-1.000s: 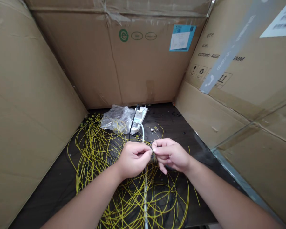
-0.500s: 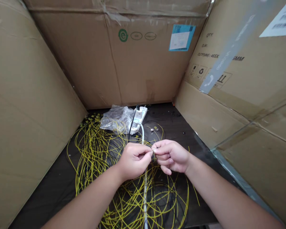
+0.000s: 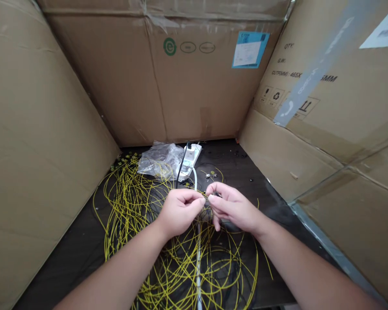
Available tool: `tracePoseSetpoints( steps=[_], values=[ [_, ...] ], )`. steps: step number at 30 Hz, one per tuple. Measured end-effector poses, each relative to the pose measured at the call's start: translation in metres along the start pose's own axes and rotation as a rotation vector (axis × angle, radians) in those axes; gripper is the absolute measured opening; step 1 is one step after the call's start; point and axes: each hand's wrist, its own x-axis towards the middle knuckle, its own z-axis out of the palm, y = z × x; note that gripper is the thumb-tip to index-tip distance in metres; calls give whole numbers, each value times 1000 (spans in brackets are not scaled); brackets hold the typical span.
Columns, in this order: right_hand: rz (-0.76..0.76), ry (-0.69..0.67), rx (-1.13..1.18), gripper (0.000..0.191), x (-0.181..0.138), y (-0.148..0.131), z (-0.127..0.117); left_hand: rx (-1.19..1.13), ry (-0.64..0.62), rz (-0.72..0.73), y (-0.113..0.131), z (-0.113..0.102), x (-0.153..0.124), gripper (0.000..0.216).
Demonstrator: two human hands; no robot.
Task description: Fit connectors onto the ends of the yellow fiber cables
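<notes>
My left hand (image 3: 182, 212) is closed in a pinch, thumb against forefinger, on what looks like a thin yellow wire (image 3: 204, 194). Fingertip to fingertip with it, my right hand (image 3: 232, 209) curls thumb and forefinger close together; whatever lies between them is too small to make out. Its other fingers hang bent below. Under both hands spreads a loose tangle of yellow and black wires (image 3: 126, 206). A white cable (image 3: 198, 275) runs beneath them. Small metal and yellow pieces (image 3: 210, 175) lie just beyond the fingertips.
A white power strip (image 3: 189, 161) with a black cord (image 3: 181, 165) plugged in stands at the back, beside a crumpled clear plastic bag (image 3: 161, 157). Cardboard walls enclose the dark table (image 3: 64, 254) at the left (image 3: 48, 129), back (image 3: 187, 94) and right (image 3: 326, 129).
My fingertips have drawn slightly apart, and the right forefinger has lifted into a curve. The right hand's lower fingers have tucked in. The view has shifted slightly.
</notes>
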Motion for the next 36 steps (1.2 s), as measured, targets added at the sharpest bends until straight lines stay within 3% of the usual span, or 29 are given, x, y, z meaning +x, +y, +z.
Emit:
tracePoseSetpoints(
  steps=[4,7,15,20,23,28,32,36],
  values=[
    [-147,116,-501,15,-4,5,3,-251,8,-157,-5,-1,2,18],
    [-273,151,-705,11,-5,6,2,-424,2,-244,-8,0,2,15],
    [-343,185,-797,8,-4,8,-1,-544,-41,-312,-8,2,3,15],
    [-349,198,-791,11,-4,10,-2,-316,-39,-168,-3,0,1,17],
    [-271,191,-681,15,-4,9,0,-10,-11,53,0,0,-1,21],
    [-53,24,-66,24,1,6,2,294,26,445,-2,1,-4,22],
    [150,-94,292,25,2,2,1,379,-28,472,-3,0,-6,27],
    [219,-81,393,23,2,1,1,368,-46,342,-1,0,-6,29]
  ],
)
